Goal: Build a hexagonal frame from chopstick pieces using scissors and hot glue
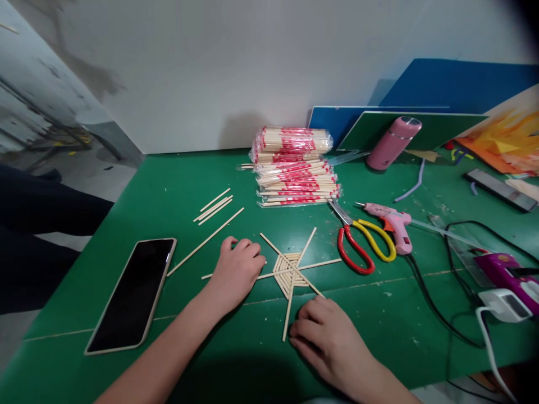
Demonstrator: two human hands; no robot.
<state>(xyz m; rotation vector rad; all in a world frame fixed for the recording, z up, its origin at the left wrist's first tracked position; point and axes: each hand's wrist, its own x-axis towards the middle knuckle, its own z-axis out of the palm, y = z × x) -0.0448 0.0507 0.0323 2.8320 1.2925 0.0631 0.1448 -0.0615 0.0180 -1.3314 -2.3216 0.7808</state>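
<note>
A web-like piece made of wooden sticks [293,268] lies flat on the green table, with long sticks crossing at its middle and shorter ones laid in rings between them. My left hand [238,269] is closed over its left-hand stick, fingers curled down. A small pale tip shows by those fingertips, but what they hold is hidden. At the lower right, my right hand [322,334] has its fingers curled beside the end of another crossing stick and seems to touch it. Several short sticks [214,206] and one longer stick [205,242] lie beyond my left hand.
A phone [132,294] lies at the left. Behind the web are wrapped chopstick bundles [295,168]. Scissors [364,235], a pink glue gun [391,221] with a cord, a pink bottle [393,143] and a purple power strip [511,278] occupy the right. A person's dark-clad legs [42,224] show left.
</note>
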